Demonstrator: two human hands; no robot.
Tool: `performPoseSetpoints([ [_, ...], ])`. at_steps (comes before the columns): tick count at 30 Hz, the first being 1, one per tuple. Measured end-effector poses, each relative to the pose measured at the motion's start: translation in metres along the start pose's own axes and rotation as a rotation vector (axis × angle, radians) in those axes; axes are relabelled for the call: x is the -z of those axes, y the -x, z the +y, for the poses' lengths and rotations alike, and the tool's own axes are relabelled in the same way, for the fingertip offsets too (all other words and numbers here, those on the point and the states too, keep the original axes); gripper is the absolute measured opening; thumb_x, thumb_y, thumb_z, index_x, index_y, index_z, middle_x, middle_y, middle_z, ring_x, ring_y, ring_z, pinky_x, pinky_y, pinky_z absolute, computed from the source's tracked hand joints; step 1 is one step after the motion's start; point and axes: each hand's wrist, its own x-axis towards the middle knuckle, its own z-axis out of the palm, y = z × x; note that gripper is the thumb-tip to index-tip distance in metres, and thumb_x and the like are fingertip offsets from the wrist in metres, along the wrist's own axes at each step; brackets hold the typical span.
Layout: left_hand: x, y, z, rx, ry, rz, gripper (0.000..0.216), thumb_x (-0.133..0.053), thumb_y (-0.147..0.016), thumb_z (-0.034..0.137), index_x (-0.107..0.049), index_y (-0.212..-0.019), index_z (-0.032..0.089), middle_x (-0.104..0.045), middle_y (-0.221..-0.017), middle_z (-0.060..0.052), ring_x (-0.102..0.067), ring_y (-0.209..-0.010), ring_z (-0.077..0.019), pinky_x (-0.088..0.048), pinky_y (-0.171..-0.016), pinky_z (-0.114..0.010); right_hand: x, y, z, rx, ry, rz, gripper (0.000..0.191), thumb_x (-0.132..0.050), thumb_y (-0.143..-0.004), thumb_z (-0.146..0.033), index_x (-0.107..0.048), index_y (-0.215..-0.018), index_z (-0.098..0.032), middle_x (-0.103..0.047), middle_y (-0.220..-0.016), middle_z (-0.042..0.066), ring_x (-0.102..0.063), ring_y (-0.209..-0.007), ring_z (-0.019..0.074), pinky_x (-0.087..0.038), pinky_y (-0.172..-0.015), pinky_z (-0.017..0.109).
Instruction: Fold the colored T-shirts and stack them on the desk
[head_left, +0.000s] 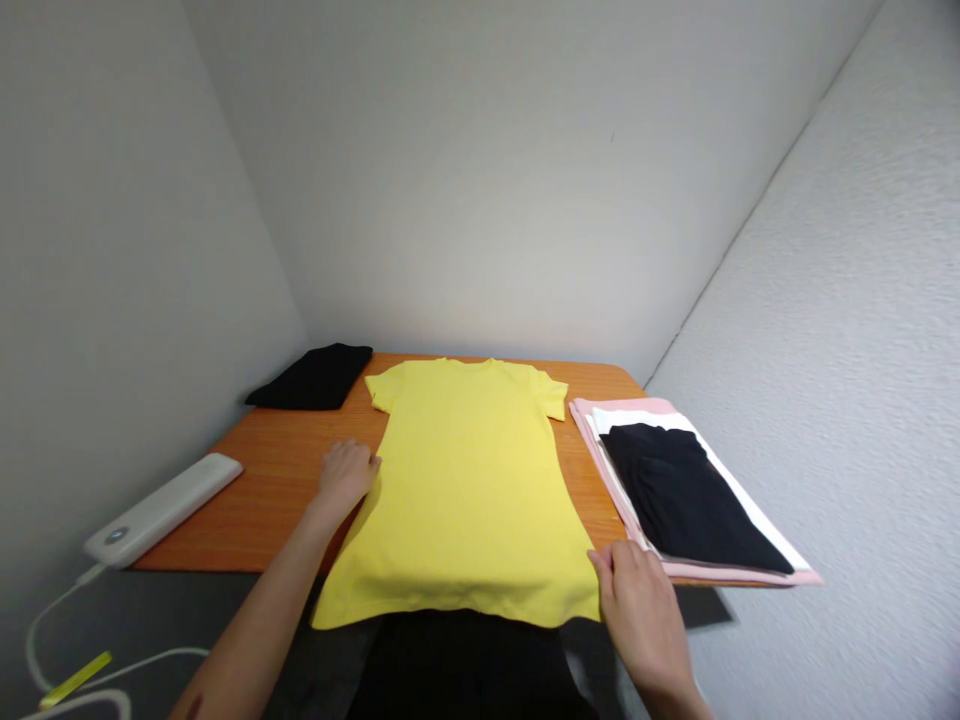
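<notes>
A yellow short-sleeved T-shirt (pixel 472 480) lies spread flat in the middle, its neckline towards the wall and its hem hanging over the table's near edge. At its left side, about halfway down, my left hand (pixel 349 472) is closed with the thumb on the shirt's edge; the fingertips are partly hidden. My right hand (pixel 641 605) pinches the right corner of the hem between thumb and fingers, just off the table's near edge.
The wooden table (pixel 277 490) meets walls at the back and sides. A folded black cloth (pixel 315 377) lies back left. A white device with a cable (pixel 169 508) sits front left. At right, folded black clothing (pixel 686 495) tops white and pink pieces (pixel 806 577).
</notes>
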Motion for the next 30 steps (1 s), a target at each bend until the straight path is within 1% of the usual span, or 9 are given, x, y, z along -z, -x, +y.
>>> performPoseSetpoints([
  [9,0.008,0.018,0.001,-0.038,-0.104,0.099,0.034,-0.039,-0.094,0.026,-0.067,-0.095,0.007,-0.063,-0.103,-0.02,-0.055,-0.103,-0.0345,-0.043,-0.083,-0.042,0.006,-0.001,0.007,-0.015,-0.036,-0.082,0.033,-0.037,-0.1,-0.044,-0.047,-0.076,-0.024,-0.056,-0.074,0.006,-0.055,-0.073,0.0262,-0.042,-0.072,0.042],
  [13,0.018,0.03,0.015,-0.111,-0.069,0.221,0.032,-0.039,-0.095,0.028,-0.065,-0.1,0.01,-0.064,-0.105,-0.018,-0.056,-0.105,-0.0329,-0.043,-0.088,-0.044,0.01,-0.007,-0.012,0.048,-0.069,-0.025,0.031,-0.042,-0.098,-0.047,-0.057,-0.1,-0.02,-0.064,-0.101,0.014,-0.059,-0.097,0.0311,-0.044,-0.087,0.047],
  [15,0.016,0.037,0.023,-0.203,0.015,0.248,0.037,-0.035,-0.098,0.031,-0.064,-0.112,0.012,-0.063,-0.12,-0.018,-0.055,-0.113,-0.0312,-0.041,-0.095,-0.045,0.007,-0.008,-0.022,0.15,-0.106,-0.038,0.045,-0.043,-0.097,-0.048,-0.049,-0.13,-0.017,-0.055,-0.132,0.017,-0.049,-0.123,0.0327,-0.04,-0.101,0.048],
  [17,0.007,0.043,0.028,-0.299,0.086,0.207,0.044,-0.034,-0.099,0.037,-0.058,-0.127,0.013,-0.055,-0.138,-0.016,-0.049,-0.127,-0.0295,-0.037,-0.105,-0.045,0.002,-0.006,-0.029,0.243,-0.117,-0.132,0.063,-0.045,-0.096,-0.049,-0.03,-0.149,-0.018,-0.035,-0.153,0.014,-0.03,-0.141,0.0312,-0.033,-0.111,0.049],
  [21,-0.015,0.055,0.033,-0.323,0.103,0.067,0.065,-0.037,-0.095,0.053,-0.045,-0.143,0.01,-0.04,-0.152,-0.016,-0.033,-0.142,-0.0315,-0.028,-0.113,-0.051,0.003,-0.015,-0.02,0.35,-0.128,-0.415,0.092,-0.056,-0.085,-0.064,-0.017,-0.155,-0.02,-0.019,-0.16,0.012,-0.014,-0.147,0.031,-0.028,-0.115,0.049],
  [23,-0.016,0.064,0.045,-0.3,0.1,0.139,0.066,-0.039,-0.094,0.054,-0.046,-0.142,0.009,-0.039,-0.152,-0.017,-0.028,-0.143,-0.0354,-0.023,-0.114,-0.057,0.013,-0.044,-0.011,0.391,-0.143,-0.426,0.096,-0.057,-0.083,-0.068,-0.015,-0.156,-0.021,-0.017,-0.16,0.011,-0.012,-0.147,0.0302,-0.025,-0.116,0.049],
  [25,-0.013,0.078,0.075,-0.377,0.127,0.273,0.059,-0.042,-0.095,0.049,-0.047,-0.141,0.012,-0.041,-0.151,-0.016,-0.028,-0.143,-0.0361,-0.023,-0.114,-0.058,0.023,-0.094,-0.003,0.405,-0.147,-0.327,0.088,-0.054,-0.087,-0.064,-0.017,-0.155,-0.022,-0.021,-0.159,0.011,-0.014,-0.147,0.0294,-0.022,-0.117,0.049],
  [28,-0.012,0.107,0.149,-0.702,0.248,0.397,0.048,-0.047,-0.096,0.035,-0.045,-0.141,0.02,-0.046,-0.148,-0.011,-0.042,-0.135,-0.028,-0.037,-0.108,-0.044,0.023,-0.195,0.003,0.338,-0.166,-0.217,0.072,-0.051,-0.092,-0.057,-0.034,-0.15,-0.016,-0.042,-0.149,0.016,-0.033,-0.14,0.0309,-0.027,-0.114,0.048],
  [30,-0.017,0.125,0.204,-0.927,0.359,0.483,0.038,-0.052,-0.094,0.031,-0.053,-0.131,0.024,-0.061,-0.13,-0.01,-0.06,-0.108,-0.0225,-0.049,-0.086,-0.034,0.008,-0.259,0.005,0.222,-0.191,-0.272,0.06,-0.051,-0.094,-0.049,-0.044,-0.143,-0.015,-0.051,-0.141,0.016,-0.045,-0.132,0.0289,-0.033,-0.11,0.041],
])
